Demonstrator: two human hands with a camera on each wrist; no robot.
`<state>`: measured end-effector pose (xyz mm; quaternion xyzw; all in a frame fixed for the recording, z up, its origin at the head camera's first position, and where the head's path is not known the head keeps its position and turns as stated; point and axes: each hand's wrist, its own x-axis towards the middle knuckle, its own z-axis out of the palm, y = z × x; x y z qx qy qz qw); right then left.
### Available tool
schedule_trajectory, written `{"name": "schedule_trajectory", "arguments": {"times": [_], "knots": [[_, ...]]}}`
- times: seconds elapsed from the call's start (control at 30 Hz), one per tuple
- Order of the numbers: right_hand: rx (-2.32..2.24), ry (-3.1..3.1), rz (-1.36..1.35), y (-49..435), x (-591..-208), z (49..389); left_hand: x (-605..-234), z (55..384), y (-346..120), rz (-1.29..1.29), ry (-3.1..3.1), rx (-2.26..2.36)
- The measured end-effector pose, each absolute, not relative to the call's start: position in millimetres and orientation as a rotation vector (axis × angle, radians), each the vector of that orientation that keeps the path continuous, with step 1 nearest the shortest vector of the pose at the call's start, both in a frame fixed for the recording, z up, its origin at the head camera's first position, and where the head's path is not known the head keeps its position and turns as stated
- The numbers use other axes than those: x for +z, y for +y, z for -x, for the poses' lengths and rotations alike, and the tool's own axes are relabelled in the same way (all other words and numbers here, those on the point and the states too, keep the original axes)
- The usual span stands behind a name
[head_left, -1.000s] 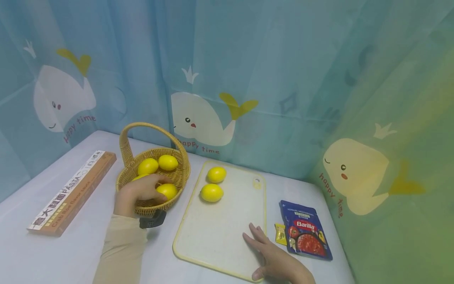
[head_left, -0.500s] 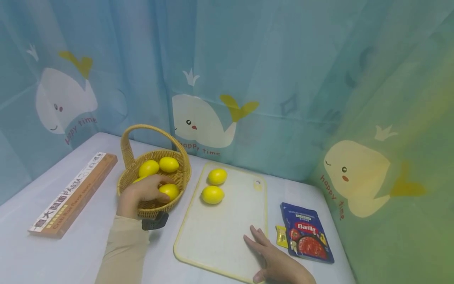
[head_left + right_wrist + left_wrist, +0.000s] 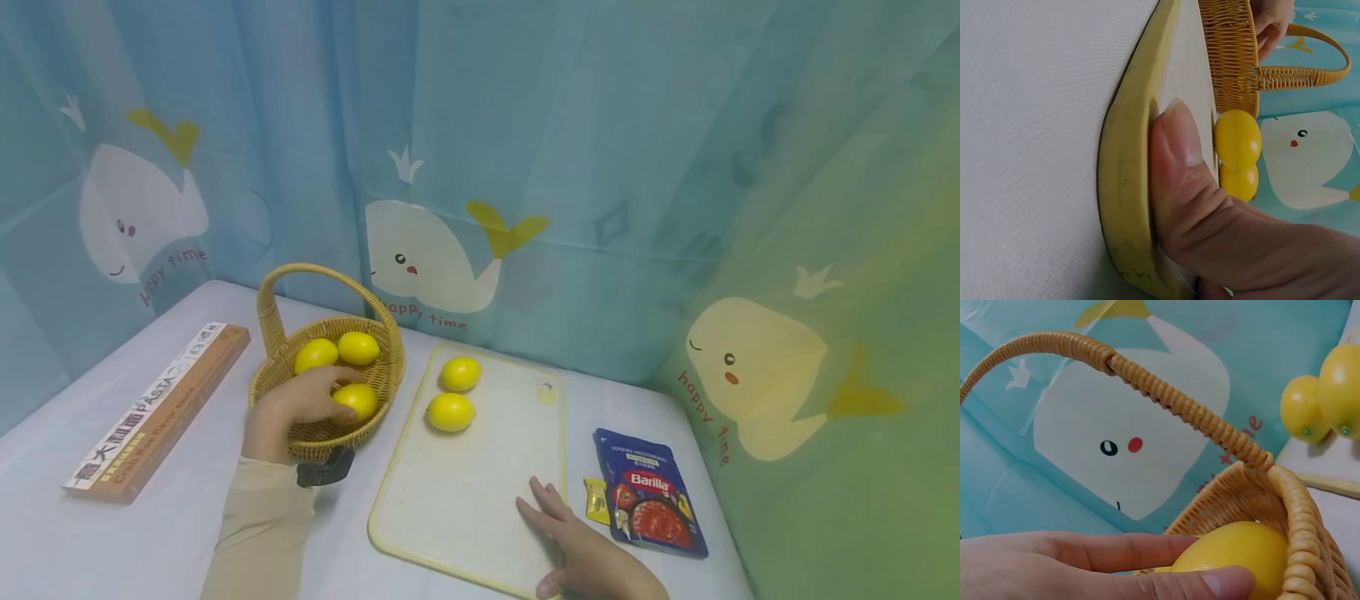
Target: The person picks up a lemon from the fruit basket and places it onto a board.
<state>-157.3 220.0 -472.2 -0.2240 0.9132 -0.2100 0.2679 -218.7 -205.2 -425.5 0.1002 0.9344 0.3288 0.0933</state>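
In the head view my left hand [image 3: 300,402] reaches into a wicker basket [image 3: 397,375] and holds a yellow lemon [image 3: 356,402] near its right side. The left wrist view shows thumb and fingers on either side of this lemon [image 3: 1241,550], close to the basket's rim. Two more lemons [image 3: 316,356] are visible deeper in the basket. My right hand [image 3: 588,552] rests with spread fingers on the lower right edge of a white cutting board [image 3: 465,492] with a yellow border. Two lemons [image 3: 451,412] lie together towards the board's upper left.
A long pasta box [image 3: 157,412] lies left of the basket. Right of the board are a small yellow packet [image 3: 597,500] and a blue Barilla sauce pouch [image 3: 651,492]. The basket's tall handle [image 3: 330,271] arches over it. A whale-print curtain [image 3: 600,167] encloses the table.
My left hand has shifted slightly up within the basket, and the lemon it holds has risen a little. The right hand stays in place on the board.
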Motion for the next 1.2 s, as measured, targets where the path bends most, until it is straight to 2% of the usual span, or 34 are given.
{"name": "schedule_trajectory", "arguments": {"times": [0.63, 1.2], "knots": [[-0.567, 2.461, 0.637, 222, -471, 158, -401, 201, -207, -0.241, 2.823, 0.989], [-0.553, 2.467, 0.625, 221, -471, 157, -375, 181, -202, -0.323, 2.900, 0.934]]}}
